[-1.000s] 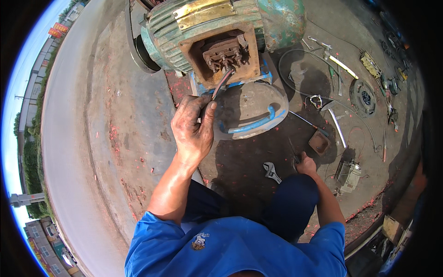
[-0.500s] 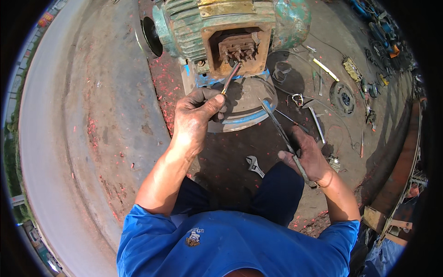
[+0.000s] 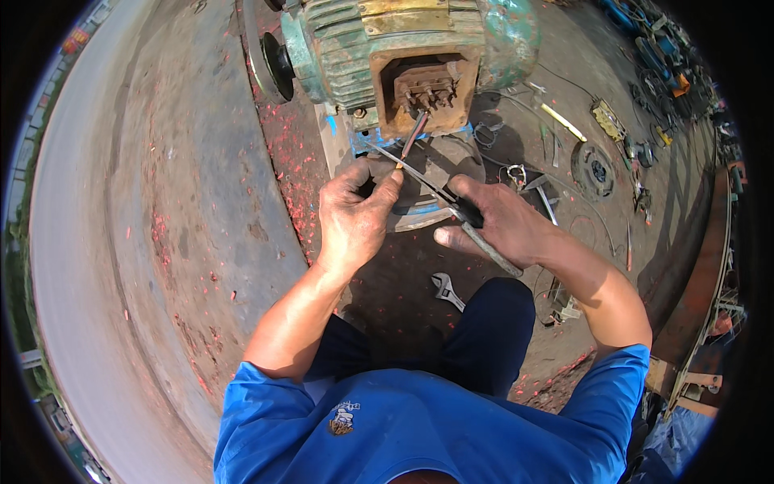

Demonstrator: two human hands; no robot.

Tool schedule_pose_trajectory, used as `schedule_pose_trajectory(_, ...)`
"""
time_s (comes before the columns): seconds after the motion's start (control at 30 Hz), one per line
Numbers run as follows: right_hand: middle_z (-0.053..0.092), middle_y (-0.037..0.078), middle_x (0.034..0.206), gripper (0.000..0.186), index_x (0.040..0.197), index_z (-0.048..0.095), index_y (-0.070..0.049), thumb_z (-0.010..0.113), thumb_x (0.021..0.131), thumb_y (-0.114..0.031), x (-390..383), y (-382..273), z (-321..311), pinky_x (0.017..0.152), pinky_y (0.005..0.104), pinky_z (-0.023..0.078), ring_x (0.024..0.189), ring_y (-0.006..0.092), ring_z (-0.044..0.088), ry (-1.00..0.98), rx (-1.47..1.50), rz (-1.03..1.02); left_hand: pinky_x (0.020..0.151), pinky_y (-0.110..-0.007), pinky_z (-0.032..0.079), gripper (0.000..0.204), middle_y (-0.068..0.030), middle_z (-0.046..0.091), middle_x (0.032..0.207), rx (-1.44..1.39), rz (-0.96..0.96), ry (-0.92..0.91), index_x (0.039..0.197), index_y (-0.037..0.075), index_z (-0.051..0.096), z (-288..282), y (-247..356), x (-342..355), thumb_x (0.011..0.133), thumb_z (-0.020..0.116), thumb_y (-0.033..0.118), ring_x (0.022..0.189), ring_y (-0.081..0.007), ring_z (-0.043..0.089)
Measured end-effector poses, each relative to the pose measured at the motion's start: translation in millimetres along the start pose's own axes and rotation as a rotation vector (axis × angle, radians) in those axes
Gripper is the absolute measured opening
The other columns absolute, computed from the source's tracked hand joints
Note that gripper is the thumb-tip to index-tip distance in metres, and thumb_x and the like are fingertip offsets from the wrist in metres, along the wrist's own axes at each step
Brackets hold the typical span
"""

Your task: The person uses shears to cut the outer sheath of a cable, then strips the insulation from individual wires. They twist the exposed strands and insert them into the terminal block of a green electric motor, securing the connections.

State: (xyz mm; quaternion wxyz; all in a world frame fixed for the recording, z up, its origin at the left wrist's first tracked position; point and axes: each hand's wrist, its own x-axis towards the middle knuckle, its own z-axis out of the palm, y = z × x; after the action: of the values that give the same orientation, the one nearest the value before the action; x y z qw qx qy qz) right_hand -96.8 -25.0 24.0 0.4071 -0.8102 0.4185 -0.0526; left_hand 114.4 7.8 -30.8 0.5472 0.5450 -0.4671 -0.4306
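Observation:
A rusty green electric motor [image 3: 332, 56] has an open terminal box [image 3: 468, 105] with studs inside and a short cable [image 3: 416, 132] coming out downward. My left hand [image 3: 355, 210] pinches the end of this cable. My right hand [image 3: 500, 222] grips a long, slim metal tool [image 3: 496, 252], like shears, whose tip reaches diagonally across the cable just above my left fingertips; whether it touches is unclear. A round metal base with blue paint [image 3: 419, 208] lies below the motor.
An adjustable wrench [image 3: 447, 290] lies by my right knee. Scattered tools, a yellow metal part [image 3: 609, 117], a round plate [image 3: 592, 169] and cords are on the right. Rusty steel [image 3: 689, 282] runs along the far right; a road [image 3: 72, 242] lies left.
My right hand has risen from near the ground with the long tool and moved inward to the cable. My left hand still pinches the cable. The view has shifted.

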Motion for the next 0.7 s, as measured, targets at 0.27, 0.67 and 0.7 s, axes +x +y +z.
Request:
schedule_pose_trajectory(0.27,0.057,0.019,0.062,0.041,0.098,0.061,-0.001,0.072,0.085,-0.038,0,5,3,0.055,0.044,0.047,0.06,0.0384,0.059,0.068,-0.147,0.001,0.06,-0.025,0.042,0.01,-0.0002,0.06,0.072,-0.076,-0.006,0.031,0.086,-0.003,0.067,6,-4,-1,0.089,0.068,0.007,0.068,-0.0065,0.049)
schedule_pose_trajectory(0.67,0.063,0.019,0.097,0.046,0.111,0.058,-0.002,0.076,0.074,-0.022,-86,229,105,0.077,0.0455,0.053,0.091,0.0376,0.064,0.586,-0.524,0.375,0.063,-0.03,0.046,0.016,-0.0104,0.065,0.074,-0.526,-0.26,-0.385,0.093,-0.003,0.067,-5,6,1,0.088,0.071,0.012,0.065,-0.0182,0.059)
schedule_pose_trajectory(0.7,0.064,0.019,0.1,0.044,0.11,0.059,-0.002,0.075,0.075,-0.022,-90,241,116,0.078,0.0459,0.053,0.093,0.038,0.064,0.514,-0.536,0.408,0.063,-0.03,0.046,0.016,-0.0105,0.065,0.074,-0.558,-0.294,-0.409,0.093,-0.002,0.067,-3,6,0,0.088,0.071,0.012,0.065,-0.0182,0.059)
